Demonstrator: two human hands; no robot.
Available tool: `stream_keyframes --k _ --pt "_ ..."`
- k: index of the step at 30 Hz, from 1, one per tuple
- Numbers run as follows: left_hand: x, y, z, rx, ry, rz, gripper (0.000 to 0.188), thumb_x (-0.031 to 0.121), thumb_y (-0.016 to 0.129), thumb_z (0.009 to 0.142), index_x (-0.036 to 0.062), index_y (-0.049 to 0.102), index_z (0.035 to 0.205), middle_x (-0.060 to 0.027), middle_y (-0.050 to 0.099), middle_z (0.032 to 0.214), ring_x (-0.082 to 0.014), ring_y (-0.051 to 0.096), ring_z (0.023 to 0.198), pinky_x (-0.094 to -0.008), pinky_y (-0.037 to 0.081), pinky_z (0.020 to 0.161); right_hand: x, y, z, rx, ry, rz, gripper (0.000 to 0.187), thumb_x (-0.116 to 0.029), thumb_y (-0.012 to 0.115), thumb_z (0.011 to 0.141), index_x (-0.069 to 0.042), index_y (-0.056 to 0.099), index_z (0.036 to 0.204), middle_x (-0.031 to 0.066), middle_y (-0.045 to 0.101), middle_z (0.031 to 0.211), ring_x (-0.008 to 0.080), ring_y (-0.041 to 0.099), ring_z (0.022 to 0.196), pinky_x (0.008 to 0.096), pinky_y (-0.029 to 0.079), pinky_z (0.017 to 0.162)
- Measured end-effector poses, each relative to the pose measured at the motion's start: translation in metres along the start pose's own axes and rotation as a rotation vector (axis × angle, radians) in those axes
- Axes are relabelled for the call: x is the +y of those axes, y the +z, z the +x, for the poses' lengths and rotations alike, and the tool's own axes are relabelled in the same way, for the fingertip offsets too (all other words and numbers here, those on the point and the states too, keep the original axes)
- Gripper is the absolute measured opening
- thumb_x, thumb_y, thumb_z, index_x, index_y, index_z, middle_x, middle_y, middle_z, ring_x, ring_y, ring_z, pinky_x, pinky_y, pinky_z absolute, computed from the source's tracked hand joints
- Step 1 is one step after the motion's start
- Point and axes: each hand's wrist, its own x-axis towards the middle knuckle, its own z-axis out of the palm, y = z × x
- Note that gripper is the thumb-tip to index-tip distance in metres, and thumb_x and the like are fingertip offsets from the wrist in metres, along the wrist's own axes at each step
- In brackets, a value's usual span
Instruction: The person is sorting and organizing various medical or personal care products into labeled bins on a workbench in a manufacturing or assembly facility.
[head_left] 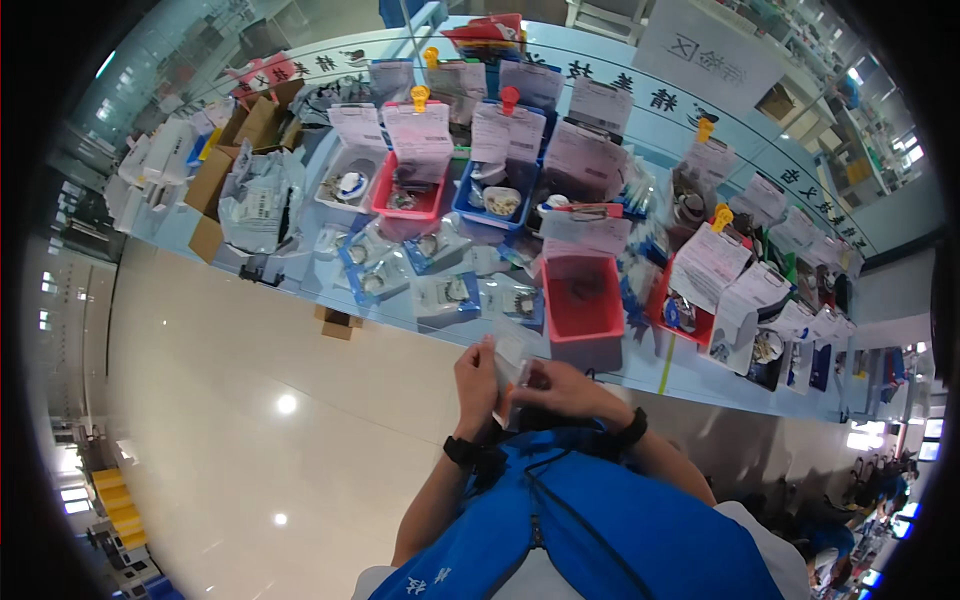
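Close to my body, at the table's front edge, I hold a small clear plastic bag [511, 355] upright between both hands. My left hand [476, 386] pinches the bag's left side, fingers closed. My right hand [570, 389] is closed at its right side, thumb and fingers together near its middle. Something orange shows low in the bag, too small to make out. Just beyond my hands stands a red bin [583, 325] with a paper sheet at its back; its inside is dark. Left of it lie several clear bags [445, 294] with small round parts inside.
More bins line the table, among them a white bin [340, 196], a pink bin [432, 205] and a blue bin [470, 212], with clipped paper sheets. An opened cardboard box [208, 195] and a grey plastic bag [262, 200] are at the left. Other people are far right.
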Motion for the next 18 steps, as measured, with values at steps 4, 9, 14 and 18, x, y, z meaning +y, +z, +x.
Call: stream_keyframes --k 4,9,14,18 --pt "0.001 -0.020 0.018 -0.042 0.113 0.100 0.039 0.033 0.060 0.105 -0.0005 0.068 0.087 0.0030 0.054 0.068 -0.0054 0.049 0.065 -0.0257 0.040 0.058 -0.002 0.015 0.026 0.002 0.195 -0.155 0.035 -0.031 0.066 0.099 0.001 0.067 0.113 0.0102 0.073 0.093 0.0192 0.069 0.083 0.0357 0.054 0.077" --pt "-0.003 -0.116 0.074 -0.031 -0.105 -0.275 0.040 0.040 0.052 0.108 0.0034 0.062 0.118 -0.0060 0.063 0.089 -0.0152 0.063 0.076 -0.0326 0.057 0.072 0.022 -0.021 0.019 0.554 -0.011 0.316 0.028 -0.026 0.060 0.099 0.001 0.069 0.102 0.0090 0.072 0.081 0.0224 0.070 0.070 0.0360 0.055 0.069" --pt "-0.039 -0.251 0.175 0.369 -0.299 -0.638 0.039 0.040 0.049 0.105 0.0053 0.055 0.121 -0.0103 0.060 0.105 -0.0246 0.059 0.102 -0.0465 0.055 0.089 0.057 -0.070 -0.028 1.023 -0.255 0.878 0.016 -0.020 0.063 0.096 -0.006 0.065 0.104 0.0080 0.070 0.088 0.0203 0.068 0.077 0.0366 0.055 0.062" --pt "-0.056 -0.317 0.283 0.555 -0.444 -0.737 0.028 0.033 0.041 0.102 0.0089 0.052 0.111 -0.0103 0.057 0.101 -0.0286 0.057 0.098 -0.0512 0.053 0.089 0.155 -0.086 -0.079 1.540 -0.115 0.860 0.022 -0.027 0.060 0.097 -0.006 0.066 0.099 0.0074 0.068 0.094 0.0210 0.067 0.084 0.0385 0.054 0.065"
